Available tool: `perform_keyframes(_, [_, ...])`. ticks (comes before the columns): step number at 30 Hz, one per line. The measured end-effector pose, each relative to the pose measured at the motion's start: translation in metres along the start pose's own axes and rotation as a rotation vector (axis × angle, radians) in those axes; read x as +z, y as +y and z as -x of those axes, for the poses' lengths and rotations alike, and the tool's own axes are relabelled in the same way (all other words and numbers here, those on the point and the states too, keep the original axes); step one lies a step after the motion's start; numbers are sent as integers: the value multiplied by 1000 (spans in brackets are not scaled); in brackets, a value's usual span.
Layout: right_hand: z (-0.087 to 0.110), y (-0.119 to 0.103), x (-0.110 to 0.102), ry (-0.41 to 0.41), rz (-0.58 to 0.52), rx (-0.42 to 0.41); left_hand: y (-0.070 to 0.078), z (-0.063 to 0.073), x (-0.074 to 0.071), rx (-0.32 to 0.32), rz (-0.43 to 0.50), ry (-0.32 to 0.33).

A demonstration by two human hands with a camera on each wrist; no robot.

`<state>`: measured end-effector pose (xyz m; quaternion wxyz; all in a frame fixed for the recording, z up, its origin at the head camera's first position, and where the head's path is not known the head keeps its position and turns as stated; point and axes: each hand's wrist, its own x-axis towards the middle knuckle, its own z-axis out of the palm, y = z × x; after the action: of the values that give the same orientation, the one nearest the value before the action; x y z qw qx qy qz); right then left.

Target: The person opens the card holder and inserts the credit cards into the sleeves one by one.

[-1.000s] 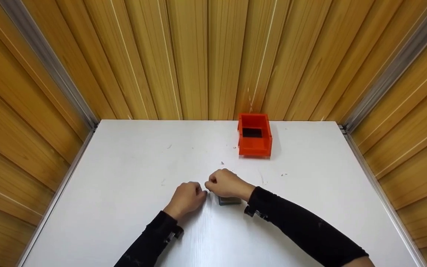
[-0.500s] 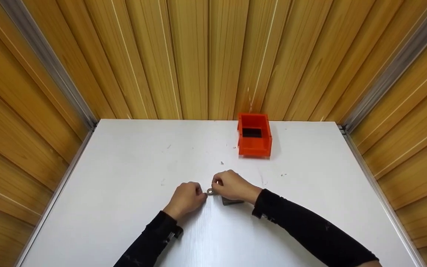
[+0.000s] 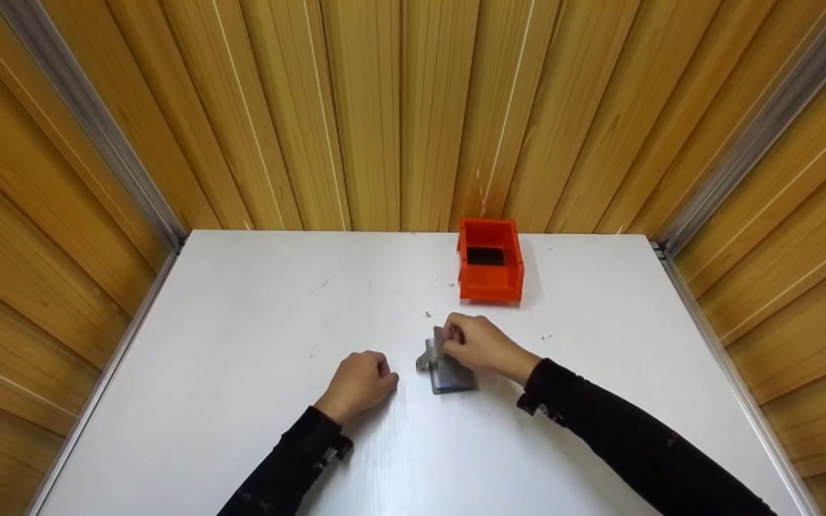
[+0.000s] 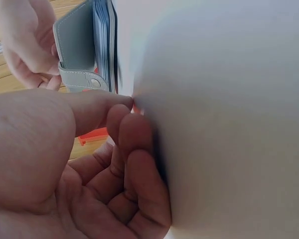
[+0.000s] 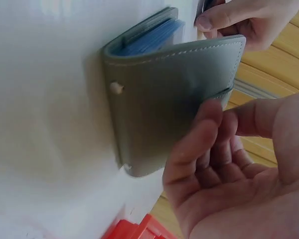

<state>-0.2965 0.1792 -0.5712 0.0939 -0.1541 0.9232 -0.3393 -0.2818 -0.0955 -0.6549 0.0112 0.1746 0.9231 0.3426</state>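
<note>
A small grey-green card holder [image 3: 454,376] lies on the white table, its cover tilted up and a strap with a metal snap [image 4: 95,82] jutting left. My right hand [image 3: 488,344] pinches the edge of that raised cover between thumb and fingers. Stacked clear bluish sleeves [image 5: 154,37] show inside the holder in the right wrist view. To the left of it, my left hand [image 3: 357,383] rests on the table with loosely curled fingers and nothing in them. In the left wrist view its thumb touches the index finger.
Behind the hands, near the table's back edge, stands a red-orange bin [image 3: 492,287] with a black piece [image 3: 485,256] inside. Wood-look panels [image 3: 370,115] wall off the back and sides. Small dark specks dot the white tabletop [image 3: 255,308].
My right hand has moved right and slightly away from me, off the left hand's fingertips, raising the card holder's cover and strap. The left hand has stayed in place.
</note>
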Motion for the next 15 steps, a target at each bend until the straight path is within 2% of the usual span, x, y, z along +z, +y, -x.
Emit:
perform_keyframes(4, [4, 8, -8, 19, 139, 121, 8, 3, -7, -5, 15, -18])
perform_keyframes(8, [9, 11, -11, -15, 233, 214, 13, 5, -11, -1, 24, -36])
perform_keyframes(11, [10, 12, -8, -35, 227, 254, 9, 4, -7, 8, 6, -23])
perform_keyframes(15, [10, 9, -3, -20, 210, 276, 20, 6, -14, -19, 6, -31])
